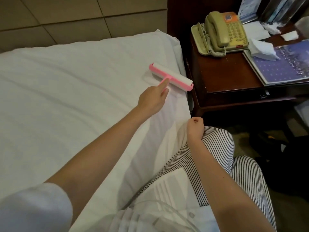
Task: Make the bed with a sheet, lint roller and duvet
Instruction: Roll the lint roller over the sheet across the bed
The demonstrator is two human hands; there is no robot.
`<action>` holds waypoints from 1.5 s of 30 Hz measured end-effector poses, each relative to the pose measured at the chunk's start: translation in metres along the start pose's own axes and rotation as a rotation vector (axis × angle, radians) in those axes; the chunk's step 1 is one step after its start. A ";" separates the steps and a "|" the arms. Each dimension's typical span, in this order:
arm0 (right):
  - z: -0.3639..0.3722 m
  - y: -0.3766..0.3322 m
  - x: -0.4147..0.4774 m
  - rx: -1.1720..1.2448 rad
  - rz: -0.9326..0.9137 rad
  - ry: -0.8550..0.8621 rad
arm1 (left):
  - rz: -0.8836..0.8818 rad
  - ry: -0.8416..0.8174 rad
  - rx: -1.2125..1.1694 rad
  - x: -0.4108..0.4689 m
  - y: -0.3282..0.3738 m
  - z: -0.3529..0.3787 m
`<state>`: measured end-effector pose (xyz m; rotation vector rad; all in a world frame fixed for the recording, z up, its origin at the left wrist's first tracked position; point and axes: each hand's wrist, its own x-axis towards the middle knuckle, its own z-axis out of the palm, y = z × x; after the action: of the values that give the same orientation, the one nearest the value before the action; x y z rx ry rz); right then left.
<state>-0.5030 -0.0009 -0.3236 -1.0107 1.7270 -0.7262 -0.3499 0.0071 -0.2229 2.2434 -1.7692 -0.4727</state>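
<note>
Lint roller (172,75): on sheet (66,91), drum crosswise, handle running back into gripping left hand (150,101); right hand (194,127) farther back, curled, hold unclear.

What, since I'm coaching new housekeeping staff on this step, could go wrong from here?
1. The lint roller, gripped by the left hand, sits close to the edge of the sheet beside the nightstand; a stroke that way might run off the bed or knock the wood.
2. The sheet shows loose folds, and the sticky roller could drag them up; whether the curled right hand holds the sheet taut is unclear.
</note>
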 end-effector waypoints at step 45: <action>0.025 0.008 -0.034 -0.703 -0.466 -0.021 | -0.035 -0.109 -0.063 -0.003 -0.076 -0.024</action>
<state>-0.4757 0.0324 -0.3245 -1.9367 1.7790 -0.3716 -0.2733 0.0272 -0.2302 2.2481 -1.7423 -0.6609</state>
